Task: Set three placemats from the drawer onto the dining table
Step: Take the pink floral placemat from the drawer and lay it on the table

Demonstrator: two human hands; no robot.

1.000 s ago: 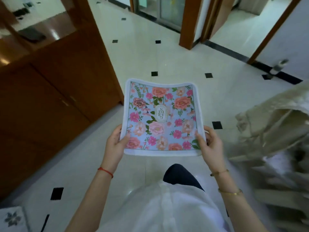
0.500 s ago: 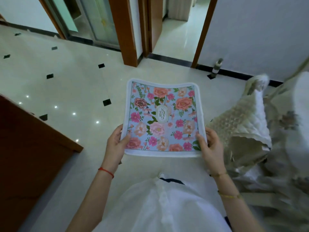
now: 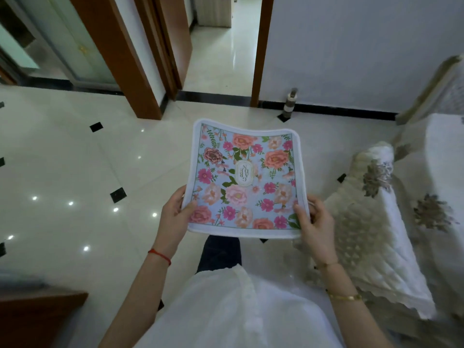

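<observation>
You are holding the placemat [image 3: 244, 179] out in front of you, face up, above the pale tiled floor [image 3: 75, 172]. It is a square mat with rounded corners, a white border, and a light blue field crowded with pink, coral and peach flowers and green leaves; a small cream oval label sits at its centre. The far edge sags a little between its corners. Whether more mats lie stacked under it cannot be told.

Your left hand [image 3: 173, 217] grips the mat's near left corner, thumb on top, fingers curled beneath. Your right hand [image 3: 315, 219] grips the near right corner the same way. To the right of the mat is a cream quilted cover [image 3: 371, 234] draped over furniture.
</observation>
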